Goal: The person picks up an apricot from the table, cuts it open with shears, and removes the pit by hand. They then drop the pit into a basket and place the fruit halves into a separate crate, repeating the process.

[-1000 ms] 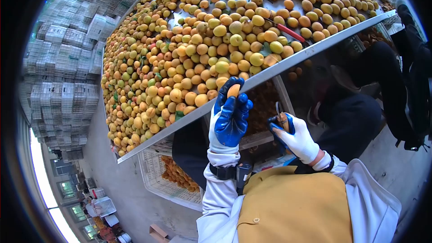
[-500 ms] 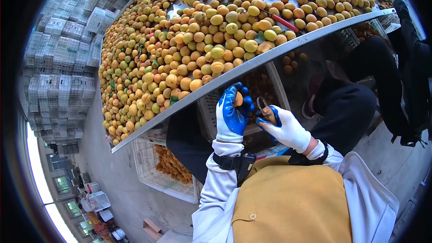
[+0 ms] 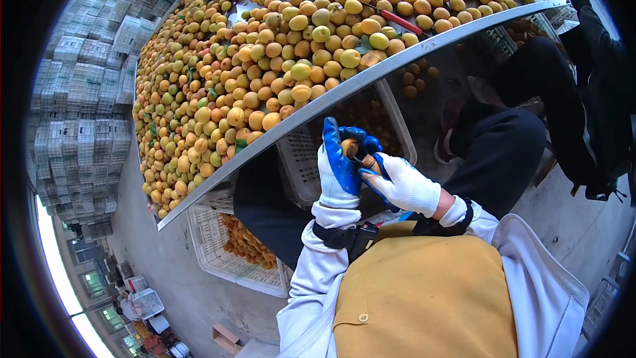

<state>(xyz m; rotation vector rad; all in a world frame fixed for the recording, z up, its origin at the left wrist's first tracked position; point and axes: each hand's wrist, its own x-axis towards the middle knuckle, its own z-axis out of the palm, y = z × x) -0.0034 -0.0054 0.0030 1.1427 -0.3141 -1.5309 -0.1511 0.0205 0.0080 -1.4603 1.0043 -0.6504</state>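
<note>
My left hand (image 3: 339,166), in a white glove with a blue coated palm, is closed around an apricot (image 3: 349,148). My right hand (image 3: 401,182), gloved the same way, grips a small wooden-handled tool (image 3: 373,164) with a metal tip. The tip meets the apricot, though fingers hide part of the contact. Both hands are close together in front of my chest, below the edge of a metal table (image 3: 371,77). Many whole apricots (image 3: 255,119) are heaped on that table.
Under the table stands a crate (image 3: 399,126) with dark contents. A white crate (image 3: 202,242) of orange fruit pieces sits on the floor at left. A red-handled tool (image 3: 401,22) lies among the apricots. Another person's dark-clothed leg (image 3: 560,113) is at right. Stacked crates (image 3: 83,93) rise at far left.
My right hand has moved left and brought the wooden-handled tool to the apricot. The apricot in my left hand has tilted slightly. The whole view has shifted a little.
</note>
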